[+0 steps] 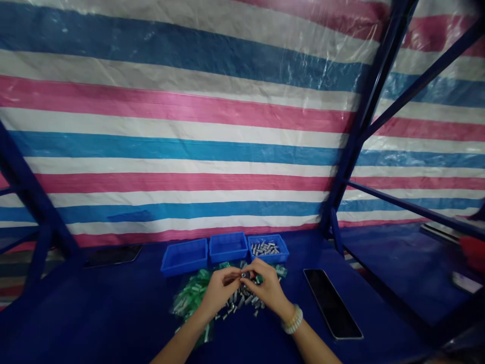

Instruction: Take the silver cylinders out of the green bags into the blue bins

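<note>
My left hand (221,287) and my right hand (266,284) meet above the pile, fingertips pinched together. Between them is a small metal part (244,275) with a round end; its exact kind is too small to make out. The fingers of both hands touch it. Beneath and around the hands lie loose small silver metal pieces (241,302), partly covered by the hands. Left of them are green-tinted clear plastic bags (194,293) with small parts inside. A pale beaded bracelet (293,320) circles my right wrist.
Behind the hands stand a left blue tray (184,243), a middle blue tray (228,235) and a right blue tray (287,248) holding metal pieces. A phone (333,305) lies to the right, a dark flat device (113,255) at left. Blue frame posts (350,146) flank the table (125,308).
</note>
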### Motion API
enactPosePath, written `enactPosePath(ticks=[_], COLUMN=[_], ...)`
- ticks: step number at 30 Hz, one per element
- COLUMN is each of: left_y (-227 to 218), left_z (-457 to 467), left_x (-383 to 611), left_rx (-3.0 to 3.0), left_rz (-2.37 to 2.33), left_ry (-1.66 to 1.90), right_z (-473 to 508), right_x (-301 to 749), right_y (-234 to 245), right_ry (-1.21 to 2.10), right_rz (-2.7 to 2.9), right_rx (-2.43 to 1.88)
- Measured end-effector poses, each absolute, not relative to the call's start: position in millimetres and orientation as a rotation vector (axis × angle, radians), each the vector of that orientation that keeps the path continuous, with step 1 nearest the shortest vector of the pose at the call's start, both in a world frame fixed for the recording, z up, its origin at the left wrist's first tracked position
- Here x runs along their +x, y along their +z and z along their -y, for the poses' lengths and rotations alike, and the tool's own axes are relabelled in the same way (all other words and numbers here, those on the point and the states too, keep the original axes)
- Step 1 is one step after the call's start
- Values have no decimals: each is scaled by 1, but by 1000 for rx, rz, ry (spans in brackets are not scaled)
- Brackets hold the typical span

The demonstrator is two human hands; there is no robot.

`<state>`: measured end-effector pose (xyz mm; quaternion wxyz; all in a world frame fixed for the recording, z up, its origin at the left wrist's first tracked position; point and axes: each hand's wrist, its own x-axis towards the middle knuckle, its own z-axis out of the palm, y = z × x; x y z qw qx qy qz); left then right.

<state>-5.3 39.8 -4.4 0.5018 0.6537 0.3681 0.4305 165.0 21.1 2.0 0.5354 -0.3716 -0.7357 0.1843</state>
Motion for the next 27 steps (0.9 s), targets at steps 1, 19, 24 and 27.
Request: enactPosePath(ticks=[1, 19, 24, 27], left_y=[-3, 13, 8, 0], left_z=[-38, -43, -71, -76], left_x=[-4, -20, -50, -55], left_rx=[1536, 2078, 2393, 2420], left_rz=[-884, -1002, -1618, -2041], left_ry=[1018, 1381, 1309, 1036], right_z=[-20, -54, -76, -76], right_x=[166, 190, 232, 230], right_y=[3, -12, 14, 18], right_ry=[450, 757, 81, -70], right_rz=[1757, 1527, 1846, 2020], right_rx=[-883, -924, -1406, -1645])
